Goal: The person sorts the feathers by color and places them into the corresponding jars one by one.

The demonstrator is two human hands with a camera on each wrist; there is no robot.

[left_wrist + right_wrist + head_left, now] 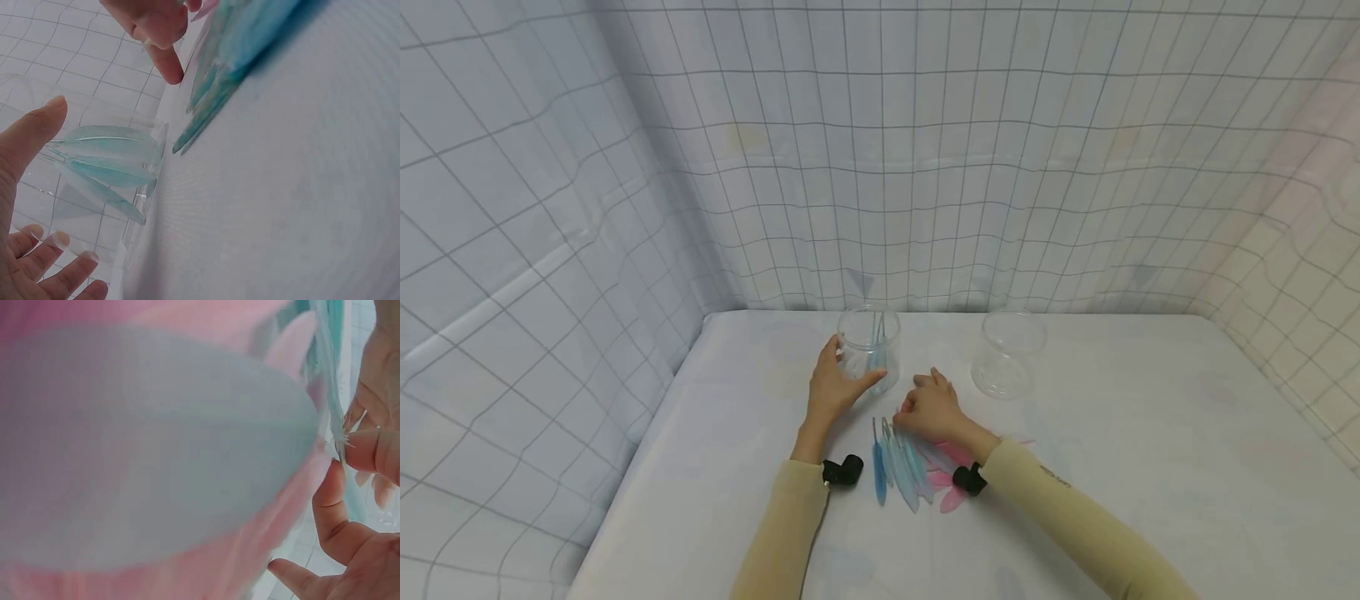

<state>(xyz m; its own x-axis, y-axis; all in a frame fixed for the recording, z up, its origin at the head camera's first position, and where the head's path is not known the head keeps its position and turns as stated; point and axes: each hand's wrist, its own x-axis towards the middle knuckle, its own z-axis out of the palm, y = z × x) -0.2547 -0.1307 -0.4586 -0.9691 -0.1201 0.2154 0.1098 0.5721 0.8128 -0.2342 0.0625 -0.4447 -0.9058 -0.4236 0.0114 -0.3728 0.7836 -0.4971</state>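
Observation:
A clear jar (889, 354) stands upright with several blue feathers (106, 156) inside, quills up. My left hand (835, 390) holds this jar from the left, the thumb on one side and the fingers on the other. Over a pile of loose feathers, my right hand (931, 410) pinches the quill end of a pale blue feather (332, 381) between thumb and forefinger. Blue feathers (901, 471) lie side by side on the table, and pink feathers (953, 498) lie just right of them, partly under the right forearm.
A second clear jar (1003, 371) stands to the right of the first, with no feathers visible in it. The white-covered table (1150, 450) meets a grid-patterned cloth (880, 167) behind and at both sides. Each wrist carries a small black camera (850, 469).

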